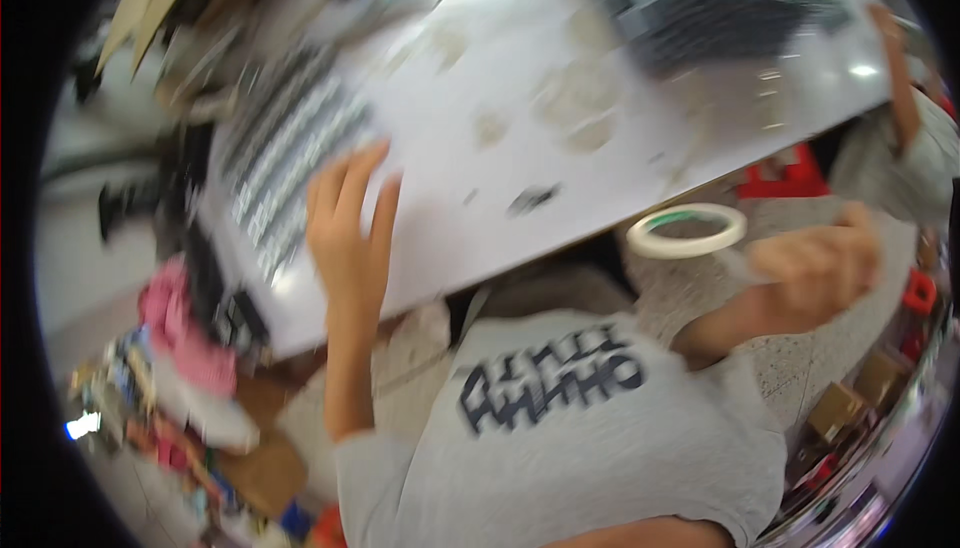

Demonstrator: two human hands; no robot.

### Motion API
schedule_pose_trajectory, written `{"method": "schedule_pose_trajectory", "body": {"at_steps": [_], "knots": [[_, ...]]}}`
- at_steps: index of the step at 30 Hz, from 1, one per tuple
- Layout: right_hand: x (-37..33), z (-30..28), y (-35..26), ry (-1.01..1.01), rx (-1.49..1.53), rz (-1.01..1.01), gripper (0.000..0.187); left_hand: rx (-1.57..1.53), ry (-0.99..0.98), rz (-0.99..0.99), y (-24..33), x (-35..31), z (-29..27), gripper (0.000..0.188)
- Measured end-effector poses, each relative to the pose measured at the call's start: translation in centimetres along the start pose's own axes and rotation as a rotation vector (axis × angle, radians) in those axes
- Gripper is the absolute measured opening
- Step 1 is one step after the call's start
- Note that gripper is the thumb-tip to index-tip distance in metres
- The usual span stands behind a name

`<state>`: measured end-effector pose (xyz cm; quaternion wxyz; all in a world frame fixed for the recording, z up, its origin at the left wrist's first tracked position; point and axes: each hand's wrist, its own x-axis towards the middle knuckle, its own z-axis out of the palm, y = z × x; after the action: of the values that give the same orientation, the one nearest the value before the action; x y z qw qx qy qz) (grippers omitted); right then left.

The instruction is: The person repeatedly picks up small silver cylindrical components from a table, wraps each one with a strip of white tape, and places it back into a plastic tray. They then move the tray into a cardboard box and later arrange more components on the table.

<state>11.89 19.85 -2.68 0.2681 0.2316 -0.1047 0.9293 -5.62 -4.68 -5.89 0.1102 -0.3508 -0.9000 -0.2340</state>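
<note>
My left hand (350, 218) is open, fingers stretched out, over the white table beside rows of grey packs (290, 163). Whether it touches them I cannot tell. On the right, past the table's near edge, my right hand (815, 268) is closed and smeared by motion. Just left of its fingers is an off-white roll of tape (645, 240) with a green inner ring. A pale, see-through strip seems to join the roll to the fingers. A small dark piece (533, 198) lies on the table between my hands.
The white table (440, 218) slants across the view. Many grey packs (710, 18) are heaped at its far right. Another person's arm (897, 78) reaches in at the right edge. A red stool (785, 176) stands below the table, and cardboard boxes (838, 411) sit on the floor.
</note>
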Motion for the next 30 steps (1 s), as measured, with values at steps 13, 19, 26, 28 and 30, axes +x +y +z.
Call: {"method": "schedule_pose_trajectory", "body": {"at_steps": [13,19,26,28,30], "knots": [[1.4,1.9,1.0,0.041,-0.382,0.092,0.018,-0.79,-0.624,0.135,11.9,0.3,3.1,0.016],[3.0,1.9,-4.1,0.006,-2.391,-0.544,0.044,-0.841,-0.587,0.024,11.3,1.3,0.1,0.01],[-0.8,-0.6,-1.6,0.064,-1.321,0.328,0.043,-1.323,-0.455,-0.066,12.7,3.1,3.3,0.026],[-1.3,-0.9,-2.2,0.1,-1.197,0.387,0.04,-1.324,-0.39,-0.096,13.7,3.7,4.1,0.025],[-1.3,-0.7,-2.5,0.134,-1.08,0.328,0.035,-1.346,-0.326,-0.077,15.1,4.4,5.2,0.025]]}}
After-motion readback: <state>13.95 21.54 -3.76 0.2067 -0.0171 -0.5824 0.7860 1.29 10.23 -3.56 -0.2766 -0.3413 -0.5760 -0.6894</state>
